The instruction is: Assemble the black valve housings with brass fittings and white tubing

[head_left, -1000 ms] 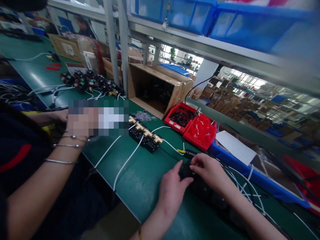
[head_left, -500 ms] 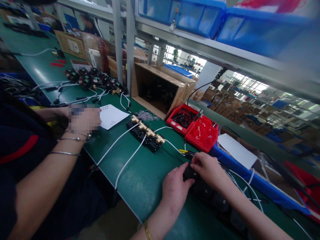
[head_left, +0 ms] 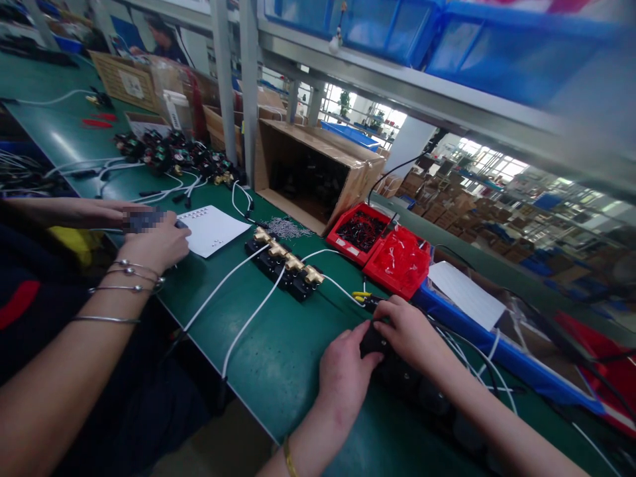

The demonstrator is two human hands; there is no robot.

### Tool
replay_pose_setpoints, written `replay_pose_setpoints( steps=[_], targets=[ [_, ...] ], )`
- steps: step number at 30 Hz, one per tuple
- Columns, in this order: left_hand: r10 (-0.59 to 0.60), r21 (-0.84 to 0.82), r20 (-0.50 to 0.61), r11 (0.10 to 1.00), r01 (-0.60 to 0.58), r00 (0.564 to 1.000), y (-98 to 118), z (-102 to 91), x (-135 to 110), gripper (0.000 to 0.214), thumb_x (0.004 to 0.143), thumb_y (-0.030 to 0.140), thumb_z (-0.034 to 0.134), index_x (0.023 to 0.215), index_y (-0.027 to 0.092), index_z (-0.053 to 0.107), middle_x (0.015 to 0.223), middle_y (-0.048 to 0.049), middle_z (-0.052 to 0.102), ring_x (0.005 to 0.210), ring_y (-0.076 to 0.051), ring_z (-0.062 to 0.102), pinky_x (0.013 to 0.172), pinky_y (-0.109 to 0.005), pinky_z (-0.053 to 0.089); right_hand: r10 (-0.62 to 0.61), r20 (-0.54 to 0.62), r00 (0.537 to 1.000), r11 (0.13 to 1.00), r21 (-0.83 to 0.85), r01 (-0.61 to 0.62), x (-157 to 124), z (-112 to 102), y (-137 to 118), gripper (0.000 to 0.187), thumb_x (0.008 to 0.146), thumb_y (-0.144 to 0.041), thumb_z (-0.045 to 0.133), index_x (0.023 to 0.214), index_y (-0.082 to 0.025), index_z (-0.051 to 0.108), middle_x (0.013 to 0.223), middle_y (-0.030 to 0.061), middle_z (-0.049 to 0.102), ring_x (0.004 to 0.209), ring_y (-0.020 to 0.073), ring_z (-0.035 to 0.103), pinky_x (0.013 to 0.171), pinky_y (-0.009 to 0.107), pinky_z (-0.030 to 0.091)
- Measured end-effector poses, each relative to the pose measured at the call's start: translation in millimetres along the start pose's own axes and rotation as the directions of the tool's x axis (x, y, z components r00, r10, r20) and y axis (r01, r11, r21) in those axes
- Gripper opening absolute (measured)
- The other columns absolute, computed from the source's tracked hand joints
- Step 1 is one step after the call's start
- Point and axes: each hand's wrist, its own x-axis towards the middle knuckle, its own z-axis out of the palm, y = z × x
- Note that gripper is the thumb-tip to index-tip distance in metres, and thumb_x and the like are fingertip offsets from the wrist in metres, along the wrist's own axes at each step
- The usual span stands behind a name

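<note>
A black plastic housing [head_left: 372, 342] stands on the green bench, first in a row of similar dark housings [head_left: 428, 391]. My left hand [head_left: 345, 371] grips its near side between thumb and fingers. My right hand [head_left: 403, 331] is closed, its fingertips pressed at the top edge of the same housing; any small part in that pinch is hidden. Just beyond my right hand lie yellow-handled pliers [head_left: 362, 298]. Left of my hands sits a row of brass valves on black bodies [head_left: 285, 262], with white cables [head_left: 251, 315] running from them.
A co-worker's hand [head_left: 156, 245] works near a white sheet [head_left: 211, 228] with small parts on it. Small pins [head_left: 288, 228], an open cardboard box [head_left: 318, 142] and red bins [head_left: 355, 232] stand behind. A metal shelf [head_left: 397, 76] runs overhead.
My view has shifted slightly, moving the scene left and a little up. My hands keep their hold on the housing. The co-worker's hands have moved slightly by the white sheet.
</note>
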Motion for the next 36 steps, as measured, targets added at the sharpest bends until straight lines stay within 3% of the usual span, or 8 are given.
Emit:
replay_pose_setpoints(
  steps=[9,14,20,25,31,36],
  targets=[
    [0.015,0.02,-0.003,1.0,-0.015,1.0,-2,1.6,0,0.056,0.083,0.016,0.078,0.135,0.033,0.065,0.112,-0.0032,0.073,0.103,-0.024,0.066,0.091,-0.033,0.048,0.01,-0.049,0.999,0.999,0.051,-0.007,-6,6,3,0.012,0.093,-0.009,0.062,0.09,-0.019,0.066,0.096,0.0018,0.051,0.09,0.0173,0.06,0.082,0.029,0.046],
    [0.018,0.076,0.01,0.997,-0.019,1.0,-2,3.5,-2,0.055,0.084,0.019,0.078,0.136,0.03,0.063,0.118,-0.005,0.072,0.11,-0.025,0.066,0.096,-0.033,0.048,0.009,-0.066,0.998,0.998,0.07,-0.004,-6,6,9,0.012,0.092,-0.01,0.064,0.095,-0.021,0.069,0.101,0.0036,0.055,0.1,0.0206,0.058,0.091,0.034,0.046],
    [0.045,0.112,0.116,0.992,-0.058,0.992,-1,-5.4,9,0.071,0.078,0.018,0.082,0.143,0.029,0.057,0.122,-0.0079,0.072,0.115,-0.03,0.065,0.098,-0.037,0.048,0.011,-0.082,0.997,0.996,0.093,-0.003,-7,5,13,0.011,0.092,-0.011,0.063,0.093,-0.02,0.071,0.097,0.0027,0.057,0.093,0.0184,0.06,0.085,0.031,0.047],
    [0.143,0.051,0.352,0.984,-0.172,0.925,-3,-21.9,46,0.097,0.059,0.015,0.092,0.145,0.036,0.054,0.111,-0.0011,0.076,0.105,-0.03,0.07,0.089,-0.034,0.051,-0.022,-0.098,0.995,0.993,0.109,0.033,-5,7,17,0.012,0.09,-0.009,0.063,0.091,-0.02,0.07,0.098,0.0025,0.056,0.094,0.0185,0.059,0.085,0.03,0.046],
    [0.274,-0.101,0.503,0.961,-0.259,0.82,-5,-27.6,73,0.085,0.054,0.015,0.092,0.134,0.026,0.064,0.119,-0.0002,0.074,0.098,-0.023,0.069,0.087,-0.029,0.051,-0.043,-0.115,0.992,0.986,0.157,0.061,-6,6,22,0.01,0.088,-0.01,0.066,0.087,-0.019,0.069,0.092,0.0009,0.057,0.087,0.0168,0.06,0.078,0.028,0.045],
    [0.287,-0.117,0.476,0.957,-0.264,0.831,-8,-22.2,71,0.085,0.055,0.015,0.092,0.134,0.024,0.064,0.119,-0.0005,0.074,0.099,-0.024,0.067,0.087,-0.031,0.051,-0.052,-0.17,0.984,0.985,0.155,0.079,-12,13,21,0.011,0.091,-0.01,0.063,0.088,-0.02,0.067,0.098,0.0019,0.056,0.096,0.0187,0.058,0.085,0.03,0.046]
  ],
)
